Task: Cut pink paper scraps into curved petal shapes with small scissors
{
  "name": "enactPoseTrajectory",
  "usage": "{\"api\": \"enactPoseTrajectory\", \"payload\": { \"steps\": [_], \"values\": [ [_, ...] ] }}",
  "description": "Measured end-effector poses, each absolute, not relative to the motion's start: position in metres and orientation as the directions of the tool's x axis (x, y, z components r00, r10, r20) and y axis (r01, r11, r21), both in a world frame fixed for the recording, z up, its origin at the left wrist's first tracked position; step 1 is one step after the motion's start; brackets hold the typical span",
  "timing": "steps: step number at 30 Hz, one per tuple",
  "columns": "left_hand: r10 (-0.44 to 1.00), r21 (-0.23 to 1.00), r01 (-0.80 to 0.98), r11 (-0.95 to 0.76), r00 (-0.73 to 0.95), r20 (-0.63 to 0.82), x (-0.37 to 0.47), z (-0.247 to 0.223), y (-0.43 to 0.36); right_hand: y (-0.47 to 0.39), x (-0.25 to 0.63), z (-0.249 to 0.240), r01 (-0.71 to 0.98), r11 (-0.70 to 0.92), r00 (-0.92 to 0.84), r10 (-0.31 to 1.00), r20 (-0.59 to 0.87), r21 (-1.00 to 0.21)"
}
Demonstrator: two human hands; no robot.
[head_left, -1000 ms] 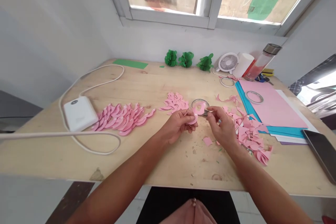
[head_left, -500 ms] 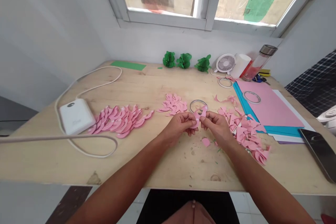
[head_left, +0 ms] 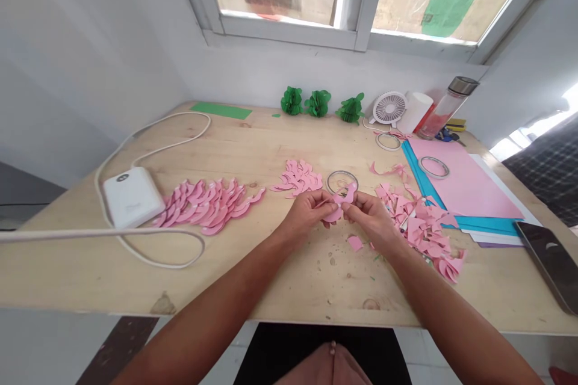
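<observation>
My left hand [head_left: 311, 212] and my right hand [head_left: 368, 215] meet over the front middle of the table, both pinching one small curved pink paper piece [head_left: 345, 197] between their fingertips. Just behind them lies a tape roll [head_left: 342, 181]. Beyond my left hand is a small pile of pink paper pieces [head_left: 298, 177]. Farther left, overlapping wavy pink pieces [head_left: 212, 204] lie in a long row. Pink paper scraps [head_left: 424, 228] are heaped beside my right hand. A small pink scrap [head_left: 355, 243] rests in front of my hands.
A white power bank [head_left: 133, 198] with a looping cable sits left. Three green paper shapes [head_left: 318, 103], a small fan [head_left: 389, 108] and a bottle [head_left: 447, 109] stand at the back. Pink sheets [head_left: 469, 186], another tape roll [head_left: 433, 166] and a phone [head_left: 548, 261] lie right.
The pink piece has been turned slightly between my fingers, and a thin strip now shows by my left fingertips. At the far right, a bright gap appears above the dark checked cloth.
</observation>
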State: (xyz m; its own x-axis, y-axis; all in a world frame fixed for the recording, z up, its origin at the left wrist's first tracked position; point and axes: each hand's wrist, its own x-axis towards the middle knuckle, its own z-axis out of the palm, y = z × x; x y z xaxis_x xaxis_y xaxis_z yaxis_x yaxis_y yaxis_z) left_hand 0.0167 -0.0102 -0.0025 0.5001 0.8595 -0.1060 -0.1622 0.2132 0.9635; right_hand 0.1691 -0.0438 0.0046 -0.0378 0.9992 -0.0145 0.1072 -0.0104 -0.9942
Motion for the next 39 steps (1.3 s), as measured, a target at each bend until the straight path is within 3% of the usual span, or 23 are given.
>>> {"api": "enactPoseTrajectory", "payload": {
  "steps": [6, 15, 23, 30, 34, 39],
  "values": [
    [0.877, 0.986, -0.129, 0.103, 0.48, -0.029, 0.017, 0.0, -0.012, -0.042, 0.166, 0.001, 0.027, -0.022, -0.051, 0.998, -0.024, -0.999],
    [0.877, 0.989, -0.105, 0.1, 0.479, -0.038, 0.017, 0.0, -0.013, -0.043, 0.169, 0.001, 0.014, -0.004, -0.067, 0.998, -0.005, -1.0],
    [0.885, 0.993, -0.083, 0.089, 0.465, -0.04, 0.017, -0.002, -0.012, -0.042, 0.17, 0.006, 0.096, -0.002, -0.038, 0.999, -0.006, -0.995],
    [0.753, 0.976, -0.09, 0.196, 0.652, -0.091, 0.008, 0.007, -0.009, -0.041, 0.173, 0.004, 0.183, 0.007, 0.026, 1.0, 0.012, -0.983],
    [0.787, 0.958, -0.144, 0.248, 0.607, -0.113, 0.006, 0.009, -0.007, -0.041, 0.174, 0.005, 0.202, -0.005, 0.032, 0.999, 0.001, -0.979],
    [0.828, 0.98, -0.082, 0.181, 0.551, -0.107, 0.011, 0.001, -0.005, -0.042, 0.174, 0.004, 0.196, -0.009, 0.006, 1.0, -0.007, -0.98]
  ]
}}
